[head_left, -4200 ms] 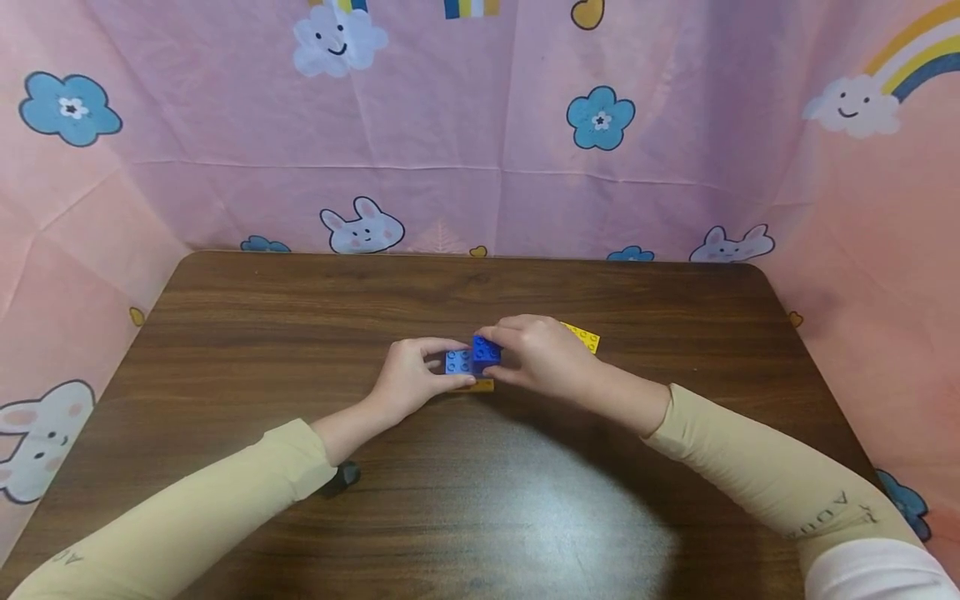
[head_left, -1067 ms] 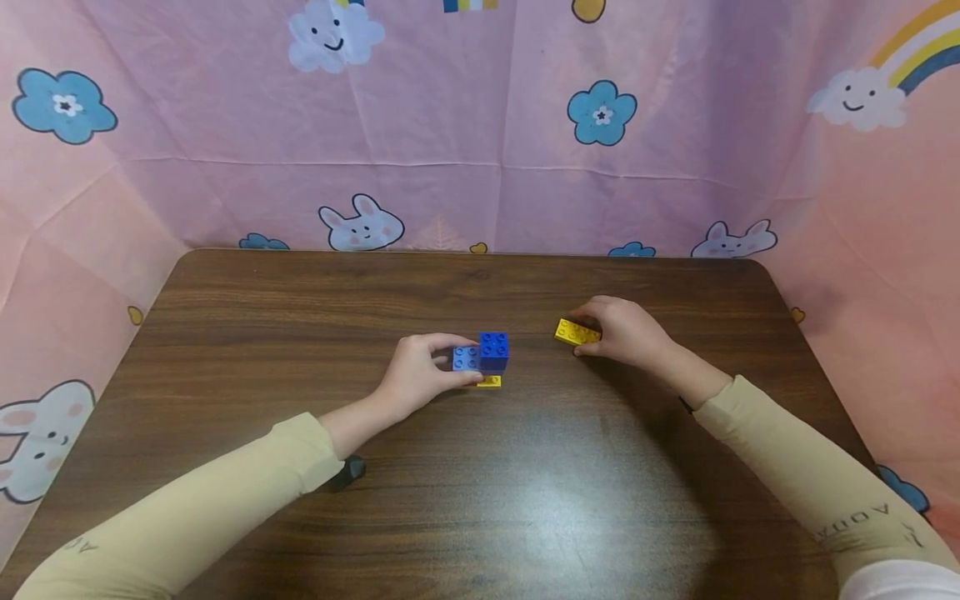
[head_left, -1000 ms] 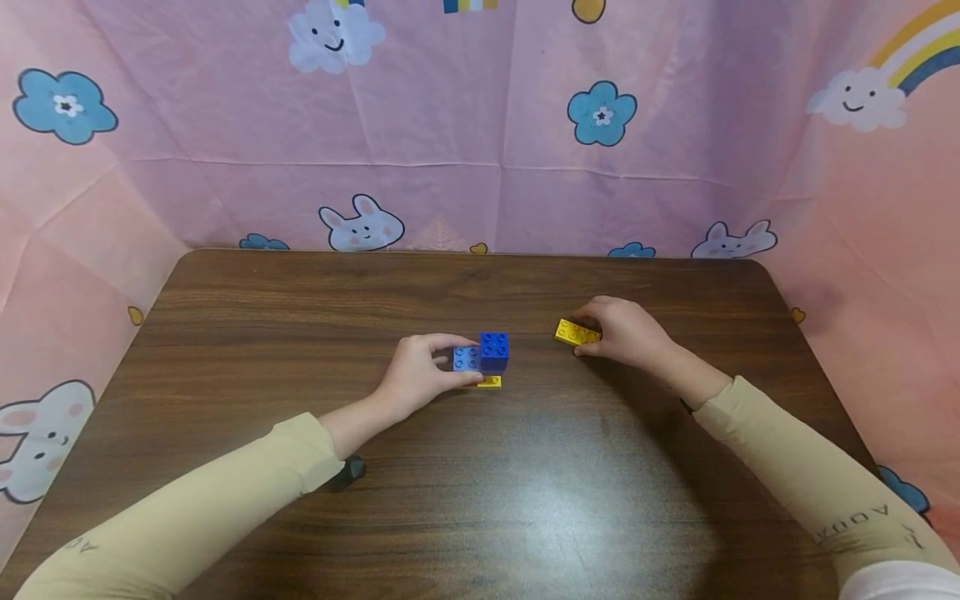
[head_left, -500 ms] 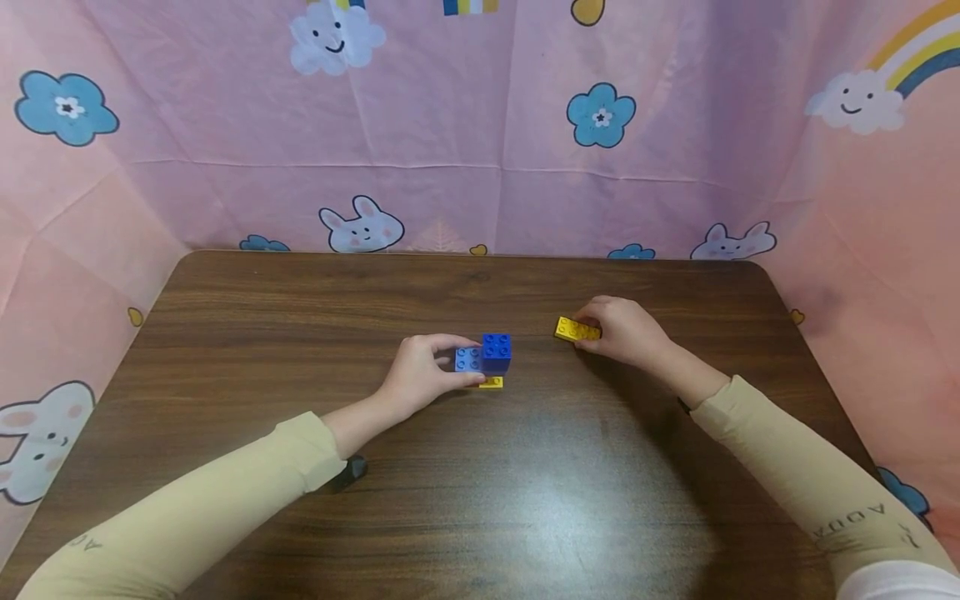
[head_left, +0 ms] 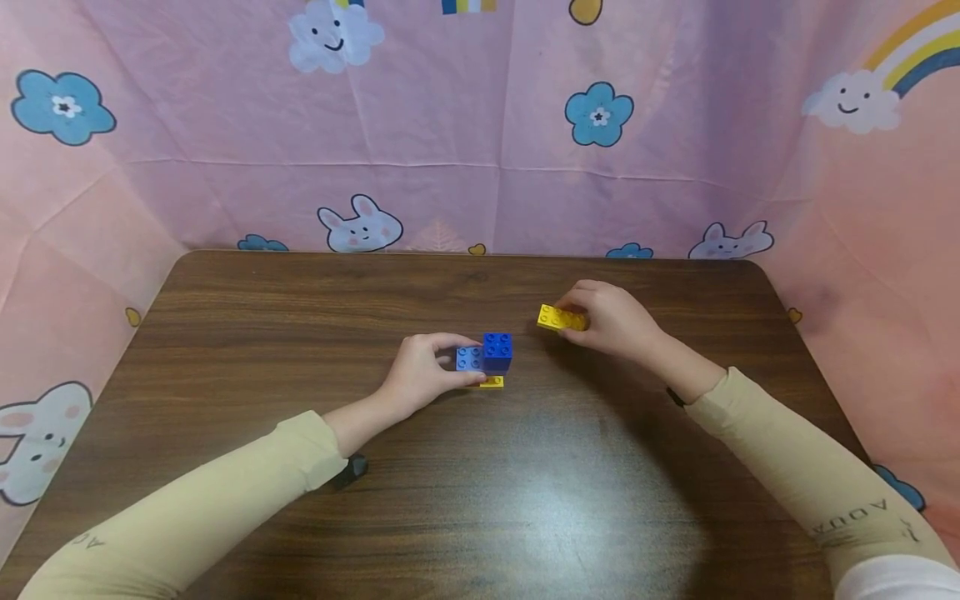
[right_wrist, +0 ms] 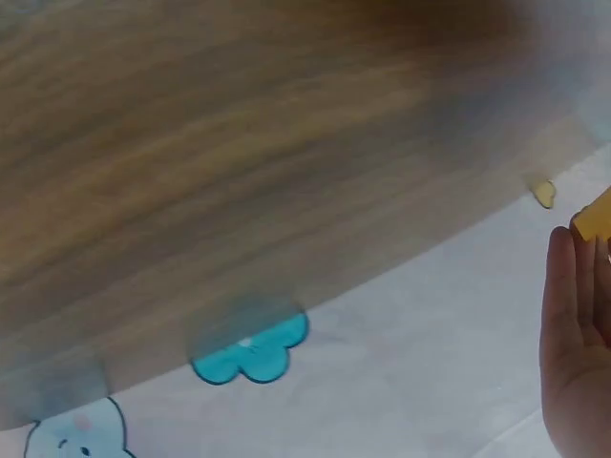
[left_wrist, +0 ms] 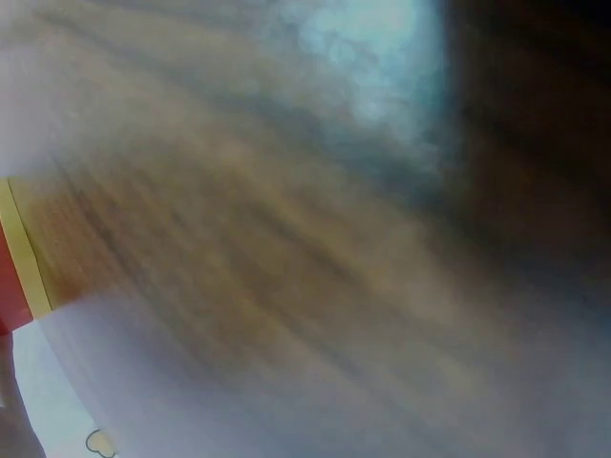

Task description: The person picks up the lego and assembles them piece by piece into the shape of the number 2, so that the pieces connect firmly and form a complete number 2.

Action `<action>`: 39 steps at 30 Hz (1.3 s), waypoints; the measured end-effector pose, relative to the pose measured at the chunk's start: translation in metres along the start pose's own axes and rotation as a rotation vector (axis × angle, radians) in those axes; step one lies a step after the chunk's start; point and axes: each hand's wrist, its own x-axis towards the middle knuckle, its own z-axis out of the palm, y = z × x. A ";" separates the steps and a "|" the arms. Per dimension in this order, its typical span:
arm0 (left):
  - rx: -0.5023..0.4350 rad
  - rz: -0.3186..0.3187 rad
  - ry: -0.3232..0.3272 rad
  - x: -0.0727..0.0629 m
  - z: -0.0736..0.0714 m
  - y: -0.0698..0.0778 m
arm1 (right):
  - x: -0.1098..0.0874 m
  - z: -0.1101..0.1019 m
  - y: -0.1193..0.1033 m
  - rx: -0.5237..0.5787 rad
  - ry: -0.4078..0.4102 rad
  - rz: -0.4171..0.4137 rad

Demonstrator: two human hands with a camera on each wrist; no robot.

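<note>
My left hand (head_left: 412, 375) grips a small stack of toy building bricks between thumb and fingers. A dark blue brick (head_left: 497, 350) rises above the light blue brick (head_left: 468, 359) beside it, and a yellow piece (head_left: 493, 382) peeks out below. At the left edge of the left wrist view, a red brick (left_wrist: 10, 286) shows next to a yellow strip (left_wrist: 27, 253). To the stack's right, my right hand (head_left: 615, 321) pinches a long yellow brick (head_left: 551, 317) by its right end. Part of that yellow brick (right_wrist: 596, 219) appears beside the fingers in the right wrist view.
Brown wood-grain table (head_left: 480, 517) under both hands. Beneath the left forearm lies a small black object (head_left: 352, 470), partly covered by the sleeve. Pink printed cloth (head_left: 480, 125) hangs behind the table and along both sides.
My right hand earlier held the dark blue brick at the stack, then reached the yellow brick. It has since moved that brick left and slightly farther away. My left hand keeps its grip.
</note>
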 end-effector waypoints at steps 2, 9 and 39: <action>0.003 0.003 0.000 0.000 0.000 0.000 | 0.002 -0.003 -0.005 0.006 0.005 -0.006; 0.007 0.007 0.000 0.001 0.001 -0.001 | 0.006 -0.012 -0.021 0.020 0.030 -0.057; 0.019 -0.015 -0.022 0.003 -0.002 -0.003 | 0.016 -0.025 -0.075 0.112 0.069 -0.249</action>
